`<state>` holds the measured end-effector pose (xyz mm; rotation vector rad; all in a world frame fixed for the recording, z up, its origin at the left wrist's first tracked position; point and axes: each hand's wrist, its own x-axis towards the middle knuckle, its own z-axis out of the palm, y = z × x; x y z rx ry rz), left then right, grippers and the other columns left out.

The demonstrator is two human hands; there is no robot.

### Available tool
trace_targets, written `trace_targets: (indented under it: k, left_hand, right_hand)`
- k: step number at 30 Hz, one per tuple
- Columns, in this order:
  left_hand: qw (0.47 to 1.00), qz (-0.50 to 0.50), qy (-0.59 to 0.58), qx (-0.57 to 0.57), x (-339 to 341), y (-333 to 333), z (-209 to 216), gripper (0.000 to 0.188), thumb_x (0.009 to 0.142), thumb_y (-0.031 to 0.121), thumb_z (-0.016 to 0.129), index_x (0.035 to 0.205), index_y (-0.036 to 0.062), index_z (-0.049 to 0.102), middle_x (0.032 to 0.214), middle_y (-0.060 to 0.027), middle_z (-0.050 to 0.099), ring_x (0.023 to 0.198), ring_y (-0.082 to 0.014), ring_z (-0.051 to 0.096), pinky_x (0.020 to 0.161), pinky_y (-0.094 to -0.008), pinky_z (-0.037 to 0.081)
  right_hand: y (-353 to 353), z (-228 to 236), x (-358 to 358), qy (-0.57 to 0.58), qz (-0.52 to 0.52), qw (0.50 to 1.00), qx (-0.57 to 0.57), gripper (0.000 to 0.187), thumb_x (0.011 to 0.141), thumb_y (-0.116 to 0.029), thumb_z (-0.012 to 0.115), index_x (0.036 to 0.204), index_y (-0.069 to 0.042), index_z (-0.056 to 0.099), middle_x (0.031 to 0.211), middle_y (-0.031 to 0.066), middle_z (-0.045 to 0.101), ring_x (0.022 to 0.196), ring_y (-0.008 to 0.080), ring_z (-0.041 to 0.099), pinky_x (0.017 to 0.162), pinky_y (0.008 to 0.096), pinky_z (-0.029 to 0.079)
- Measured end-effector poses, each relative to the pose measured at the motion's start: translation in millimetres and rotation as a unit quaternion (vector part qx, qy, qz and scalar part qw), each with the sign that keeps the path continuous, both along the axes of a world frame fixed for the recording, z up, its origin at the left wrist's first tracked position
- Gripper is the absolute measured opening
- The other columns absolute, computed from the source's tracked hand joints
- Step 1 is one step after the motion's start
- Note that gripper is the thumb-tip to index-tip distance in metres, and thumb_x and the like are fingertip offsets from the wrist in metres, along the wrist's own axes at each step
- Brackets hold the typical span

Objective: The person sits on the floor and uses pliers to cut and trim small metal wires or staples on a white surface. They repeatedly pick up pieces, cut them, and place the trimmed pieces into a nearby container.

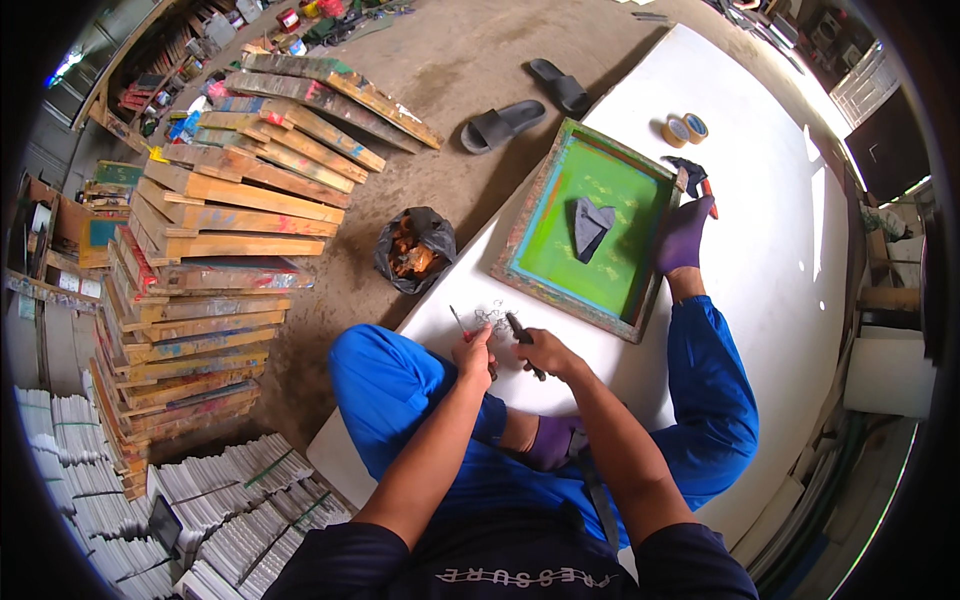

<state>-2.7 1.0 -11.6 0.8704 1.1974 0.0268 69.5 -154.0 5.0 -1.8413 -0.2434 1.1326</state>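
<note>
the green-meshed frame (565, 308) lies flat on the low white platform (765, 270), probably because that broad surface supports its whole rim evenly. just off the frame's near left corner, the left hand (474, 355) has its fingers curled around the handle of a slim metal tool (457, 317) – the shank points up and away, which seems to leave its tip clear of the knuckles

off the frame's near rim, the right hand (545, 352) has its fingers wrapped round a dark tool (515, 325), plier-like in outline; the head faces away from the body, likely an easy angle for the wrist. whether either tip touches anything is too small to tell

small wiry bits (488, 314) lie scattered near the frame's near left corner, easy to spot against the white. a grey cloth (593, 228) lies crumpled on the mesh inside the frame, and a purple-socked foot (684, 236) sits at its right rim – perhaps steadying it, though contact is unclear. tape rolls (676, 132) stand beyond the far right corner, perhaps out of the way, while a black bag (432, 228) gapes open on the floor left of the frame, maybe for scraps
</note>
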Motion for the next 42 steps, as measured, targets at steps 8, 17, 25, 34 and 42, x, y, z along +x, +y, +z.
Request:
trace_targets:
  k: [8, 17, 25, 34, 42]
  left_hand:
    - [0.999, -0.046, 0.007, 0.023, -1.5, -0.2, 5.3, 0.038, 0.089, 0.043, 0.076, 0.093, 0.0087, 0.059, 0.058, -0.0023, 0.047, 0.038, -0.0146, 0.040, 0.034, -0.0330, 0.025]
    - [0.999, -0.051, 0.000, -0.002, 1.3, -1.2, 14.5, 0.035, 0.092, 0.038, 0.074, 0.087, 0.0062, 0.061, 0.066, -0.0043, 0.056, 0.037, -0.0128, 0.042, 0.033, -0.0319, 0.025]
    - [0.999, -0.046, -0.014, 0.014, 3.2, -2.6, 7.9, 0.037, 0.092, 0.040, 0.074, 0.084, 0.0073, 0.059, 0.058, -0.0028, 0.052, 0.035, -0.0128, 0.041, 0.032, -0.0314, 0.025]
    - [0.999, -0.040, 0.008, 0.021, 7.1, -6.0, 11.5, 0.035, 0.092, 0.041, 0.074, 0.086, 0.0086, 0.060, 0.063, -0.0022, 0.055, 0.036, -0.0117, 0.041, 0.032, -0.0313, 0.024]
    - [1.000, -0.028, -0.002, 0.003, 6.6, -3.2, 13.9, 0.030, 0.092, 0.038, 0.074, 0.093, 0.0099, 0.064, 0.076, -0.0023, 0.060, 0.038, -0.0113, 0.043, 0.033, -0.0304, 0.027]
  right_hand:
    - [32.9, 39.6, 41.5, -0.098, -0.006, 0.983, -0.152, 0.041, 0.095, -0.028, 0.062, 0.103, 0.011, 0.059, 0.073, 0.0181, 0.065, 0.055, 0.0274, 0.067, 0.041, 0.0396, 0.052]
    - [42.5, 38.6, 52.7, -0.095, 0.000, 0.980, -0.176, 0.038, 0.093, -0.026, 0.063, 0.093, 0.012, 0.062, 0.066, 0.0168, 0.063, 0.053, 0.0277, 0.066, 0.038, 0.0402, 0.050]
    - [53.0, 40.5, 51.6, -0.128, -0.015, 0.968, -0.217, 0.033, 0.090, -0.020, 0.058, 0.093, 0.012, 0.064, 0.073, 0.0239, 0.066, 0.066, 0.0370, 0.069, 0.054, 0.0472, 0.054]
    - [55.4, 17.7, 25.3, -0.235, -0.039, 0.933, -0.270, 0.038, 0.091, -0.023, 0.053, 0.114, 0.006, 0.061, 0.100, 0.0365, 0.068, 0.098, 0.0494, 0.069, 0.087, 0.0563, 0.055]
    - [35.1, 3.9, 31.8, -0.280, -0.030, 0.946, -0.161, 0.043, 0.090, -0.026, 0.056, 0.120, 0.005, 0.060, 0.108, 0.0359, 0.067, 0.101, 0.0491, 0.068, 0.091, 0.0558, 0.053]
